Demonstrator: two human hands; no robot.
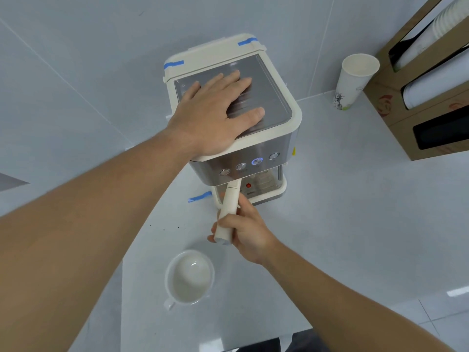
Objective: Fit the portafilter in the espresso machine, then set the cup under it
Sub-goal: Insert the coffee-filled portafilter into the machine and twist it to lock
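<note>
A cream and steel espresso machine (276, 138) stands at the back of the white counter. My left hand (215, 115) lies flat on its top, fingers spread. The cream handle of the portafilter (229, 207) sticks out from under the machine's front, and my right hand (243, 232) grips its near end. The portafilter's head is hidden under the machine. A white empty cup (189, 276) sits on the counter in front of the machine, just left of my right hand, handle pointing toward me.
A tall paper cup (352, 82) stands right of the machine by the wall. A cardboard cup dispenser (429, 97) fills the right edge. Blue tape (199, 198) marks the counter (342, 212) beside the machine's base. The counter's front edge runs near the bottom.
</note>
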